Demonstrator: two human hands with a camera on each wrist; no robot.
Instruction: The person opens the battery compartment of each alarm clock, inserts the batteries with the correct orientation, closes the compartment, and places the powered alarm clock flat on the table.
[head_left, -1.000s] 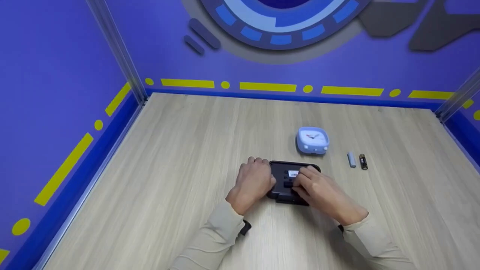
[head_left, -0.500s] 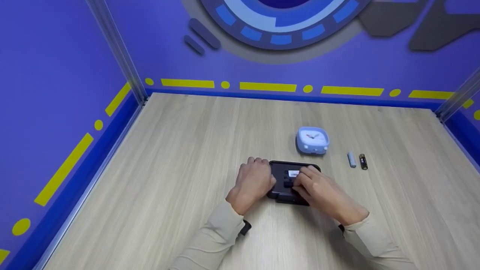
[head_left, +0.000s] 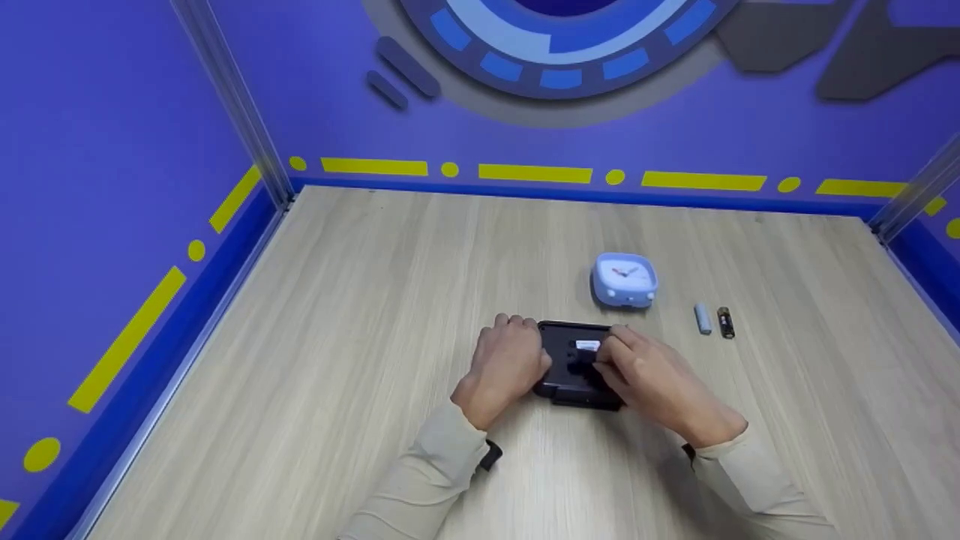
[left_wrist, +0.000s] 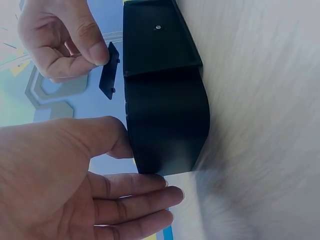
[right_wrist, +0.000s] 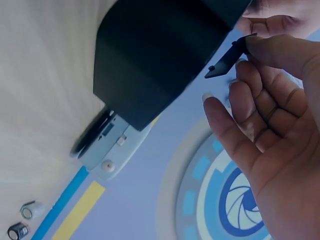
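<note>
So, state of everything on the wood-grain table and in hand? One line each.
Black boxy plastic case, lying label side up; compartment inside not clear
Small flat black plastic cover, off the case, pinched by the right hand
Rounded light-blue clock, face up; running or stopped, can't tell
Pale blue cylindrical battery, loose, on its side
Black-and-gold cylindrical battery, loose, on its side

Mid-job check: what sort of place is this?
Probably a purpose-built work booth: a wood-look table enclosed by blue walls printed with graphics, with metal posts at its far corners.
</note>
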